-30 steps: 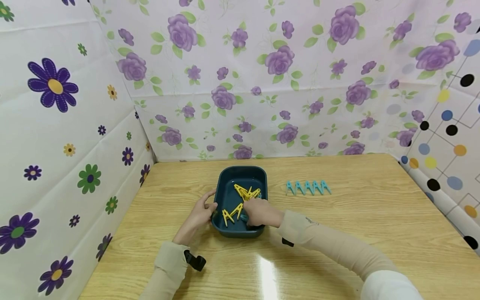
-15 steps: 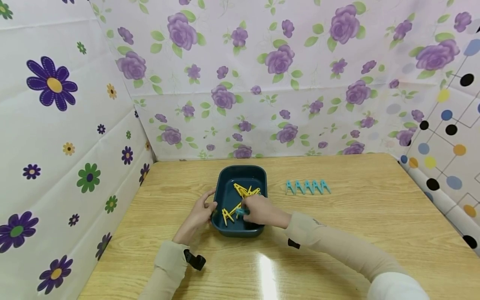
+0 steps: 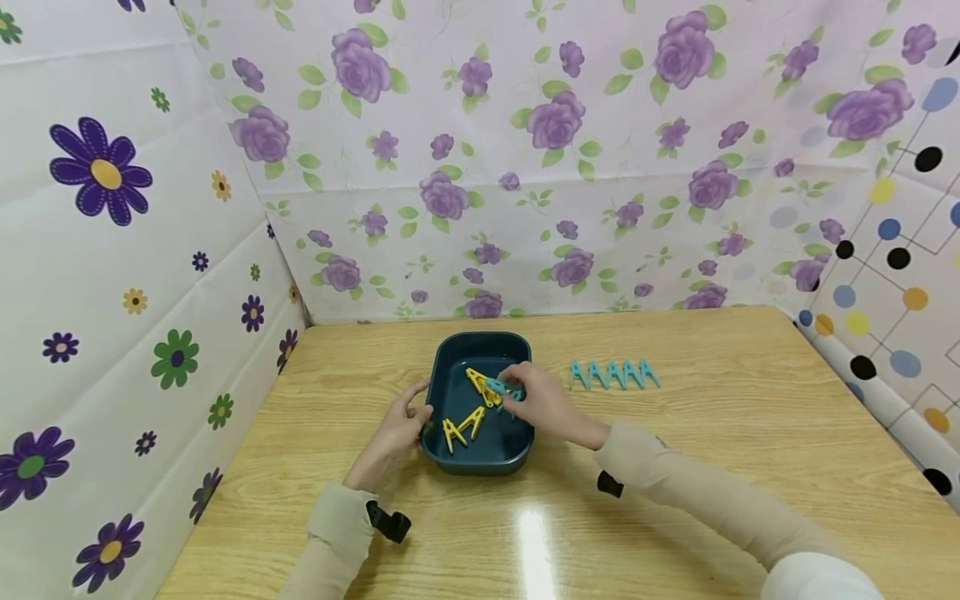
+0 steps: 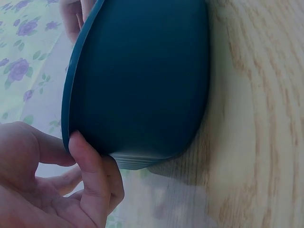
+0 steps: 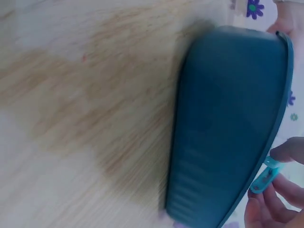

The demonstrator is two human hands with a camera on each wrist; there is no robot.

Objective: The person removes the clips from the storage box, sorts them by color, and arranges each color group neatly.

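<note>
A dark blue plastic basin (image 3: 480,467) rests on the table with several yellow clothespins (image 3: 453,435) inside. My left hand (image 3: 400,427) pinches its left rim between thumb and fingers; the left wrist view shows the fingertips on the basin's outer wall (image 4: 137,85). Over the right part of the basin, my right hand (image 3: 546,405) holds a light blue clothespin (image 3: 495,385) between thumb and fingers. In the right wrist view that clothespin (image 5: 265,179) shows just past the rim. More blue shows below the right fingers, partly hidden by them.
To the right of the basin, several light blue clothespins (image 3: 615,375) stand side by side in a row on the wooden table (image 3: 720,433). A flowered cloth (image 3: 450,242) hangs behind the table, with patterned cloths along both sides.
My right hand has lifted from the basin's lower right and moved up and right, carrying the blue clothespin. My left hand stays at the rim.
</note>
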